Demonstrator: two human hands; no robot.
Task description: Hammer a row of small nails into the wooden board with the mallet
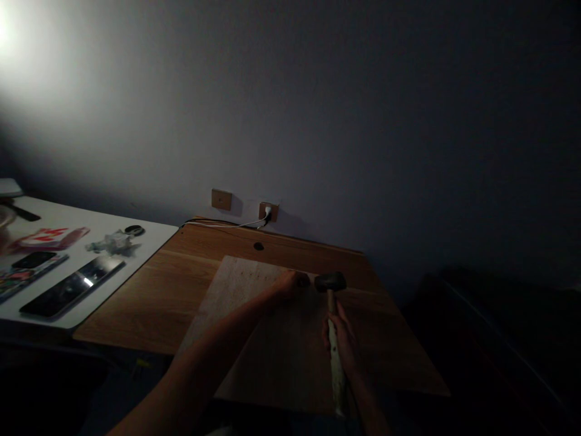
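My right hand (344,333) is wrapped round the pale, worn handle of a hammer (336,369). Its dark, blocky head is raised at the far end of the handle, just right of my left hand. My left hand (285,283) is closed near the far edge of a plain wooden board (240,290). A small dark shape shows at its fingertips, too dim to identify. A row of small marks runs along the board's far left part. My left forearm crosses the board and hides some of it.
Beneath the board is a brown wooden desk (154,290) with a round cable hole (258,246). A white cable (227,226) runs to a wall socket (275,212). On the left, a white table (154,233) holds a dark shiny tablet-like slab (68,287) and a crumpled clear wrapper (113,243).
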